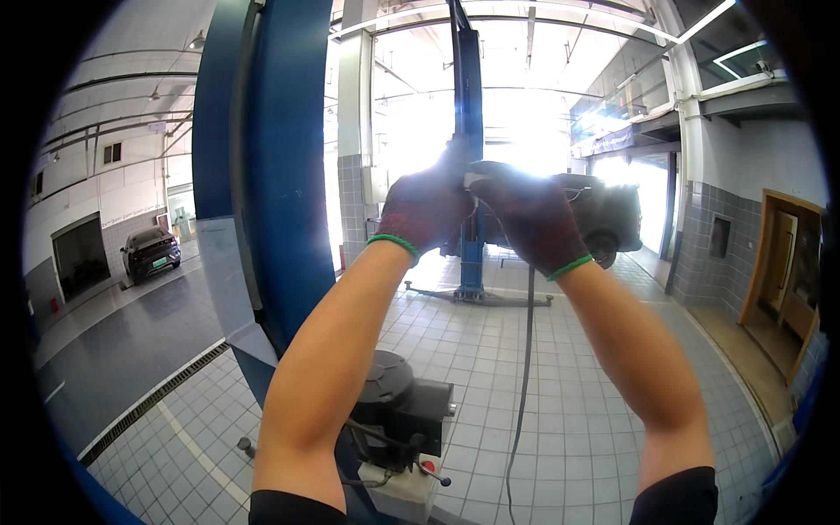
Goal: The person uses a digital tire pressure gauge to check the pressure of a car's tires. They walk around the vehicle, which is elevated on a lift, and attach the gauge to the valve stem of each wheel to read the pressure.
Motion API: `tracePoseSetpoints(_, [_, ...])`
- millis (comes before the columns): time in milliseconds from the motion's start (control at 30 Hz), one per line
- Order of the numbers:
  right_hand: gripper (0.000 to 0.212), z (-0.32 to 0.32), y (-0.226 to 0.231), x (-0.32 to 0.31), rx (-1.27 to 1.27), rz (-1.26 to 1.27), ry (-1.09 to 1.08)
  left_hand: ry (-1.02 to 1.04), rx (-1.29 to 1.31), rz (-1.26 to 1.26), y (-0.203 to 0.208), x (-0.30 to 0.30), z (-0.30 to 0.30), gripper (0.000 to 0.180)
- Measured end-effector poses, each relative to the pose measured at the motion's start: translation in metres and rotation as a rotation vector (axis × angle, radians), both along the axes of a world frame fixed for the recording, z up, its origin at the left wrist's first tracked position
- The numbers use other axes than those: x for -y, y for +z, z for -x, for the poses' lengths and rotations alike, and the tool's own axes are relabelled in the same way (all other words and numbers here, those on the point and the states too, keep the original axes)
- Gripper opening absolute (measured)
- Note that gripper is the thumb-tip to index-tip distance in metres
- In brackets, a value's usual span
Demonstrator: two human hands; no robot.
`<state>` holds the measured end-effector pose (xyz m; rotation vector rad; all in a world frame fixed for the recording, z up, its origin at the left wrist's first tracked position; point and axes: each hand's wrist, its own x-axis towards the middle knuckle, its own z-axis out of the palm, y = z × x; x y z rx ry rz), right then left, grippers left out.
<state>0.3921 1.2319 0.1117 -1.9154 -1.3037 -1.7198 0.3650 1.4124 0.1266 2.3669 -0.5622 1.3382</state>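
Note:
Both my hands are raised in front of me and meet near the middle of the view, in dark red gloves with green cuffs. My left hand (427,208) is curled, with its fingertips lost in the glare. My right hand (532,217) is closed beside it. Between them shows a small pale and dark piece (473,178), too washed out to name. A dark cable or hose (525,376) hangs from below my right hand down toward the floor; its upper end is hidden behind the glove.
A blue lift post (289,166) stands close on the left, with a black motor unit (394,394) at its side. Farther off are a second blue post (471,254) with floor arms, a dark vehicle (608,214) and a parked car (150,252). A doorway (781,262) opens at right.

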Motion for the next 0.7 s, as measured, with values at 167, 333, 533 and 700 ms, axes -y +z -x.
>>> tracePoseSetpoints(167, [0.052,-0.022,-0.012,0.016,-0.143,-0.015,-0.086,-0.168,-0.109,-0.017,0.002,0.003,-0.008,0.062])
tracePoseSetpoints(333, [0.081,0.022,-0.049,0.025,-0.537,-0.312,0.215,-0.220,-0.075,0.230,-0.031,-0.049,-0.003,0.113])
tracePoseSetpoints(533, [0.068,0.080,-0.266,0.137,-0.838,-0.655,0.251,-0.437,0.341,0.478,-0.179,0.015,0.118,0.059])
tracePoseSetpoints(700, [0.063,0.249,-0.604,0.272,-1.829,-0.543,-0.701,-0.596,-0.788,0.102,-0.445,0.057,0.168,0.031])
